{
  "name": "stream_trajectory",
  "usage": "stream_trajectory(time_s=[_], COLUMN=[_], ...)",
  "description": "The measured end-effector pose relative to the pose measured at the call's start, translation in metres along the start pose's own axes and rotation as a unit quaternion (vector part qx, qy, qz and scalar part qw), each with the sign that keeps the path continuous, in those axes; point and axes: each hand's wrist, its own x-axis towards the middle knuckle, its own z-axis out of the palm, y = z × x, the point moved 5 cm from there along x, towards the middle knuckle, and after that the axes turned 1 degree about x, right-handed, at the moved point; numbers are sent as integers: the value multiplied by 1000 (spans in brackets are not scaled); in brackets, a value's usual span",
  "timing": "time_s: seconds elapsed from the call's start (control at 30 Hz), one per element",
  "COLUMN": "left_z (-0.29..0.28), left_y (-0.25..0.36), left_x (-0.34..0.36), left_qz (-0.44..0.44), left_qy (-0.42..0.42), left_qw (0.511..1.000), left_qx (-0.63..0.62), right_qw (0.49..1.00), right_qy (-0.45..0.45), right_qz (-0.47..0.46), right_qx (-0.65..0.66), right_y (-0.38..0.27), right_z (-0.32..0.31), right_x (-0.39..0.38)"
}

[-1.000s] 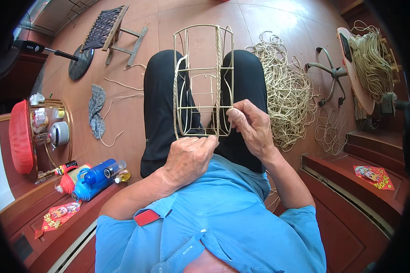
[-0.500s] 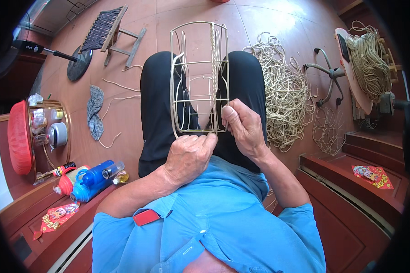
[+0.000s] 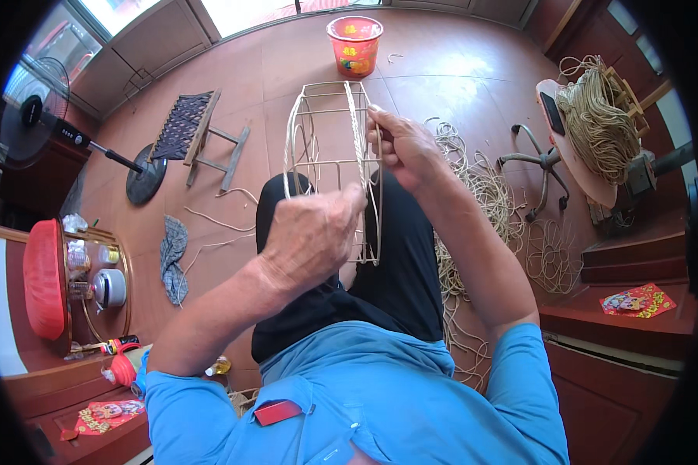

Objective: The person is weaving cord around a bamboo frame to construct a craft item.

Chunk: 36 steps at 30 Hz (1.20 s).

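A cream-coloured wire frame (image 3: 338, 162), shaped like an open cage, stands over my knees. Pale twisted cord (image 3: 357, 128) runs along its length, and more cord wraps its left side. My right hand (image 3: 405, 147) is closed at the frame's far right, thumb and fingers pinching the rail there. Across the near part of the frame lies my left hand (image 3: 318, 236), its fingers curled closed beside the cord. What the left fingers grip is hidden under the hand.
A heap of loose cord (image 3: 481, 209) lies on the floor at right, beside a chair base (image 3: 547, 161) and a large cord bundle (image 3: 597, 116). A red bucket (image 3: 354, 48) stands ahead. At left are a folding stool (image 3: 186, 128), a fan (image 3: 74, 138) and a cloth (image 3: 174, 252).
The view has tilted up, bringing the whole bucket in. My right hand has moved forward along the frame's right side. My left hand has risen from the near edge over the frame.
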Motion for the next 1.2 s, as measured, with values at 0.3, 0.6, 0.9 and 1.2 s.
stream_trajectory(time_s=[0.3, 0.6, 0.9, 1.2], left_z=[35, 58, 84, 110], left_y=[11, 19, 32, 22], left_x=[-46, -92, -151, -138], left_qz=[-35, 11, -30, -53], left_qy=[81, 88, 2, -63], left_qw=[996, 992, 999, 995], left_qx=[3, 89, 14, 48], right_qw=[979, 921, 855, 808], right_qy=[14, 53, 32, 7], right_qz=[-169, -215, -262, -303], right_qx=[-117, -321, -445, -506], right_y=[18, 86, 103, 110], right_z=[1, -23, -20, -17], right_x=[-68, -137, -159, -156])
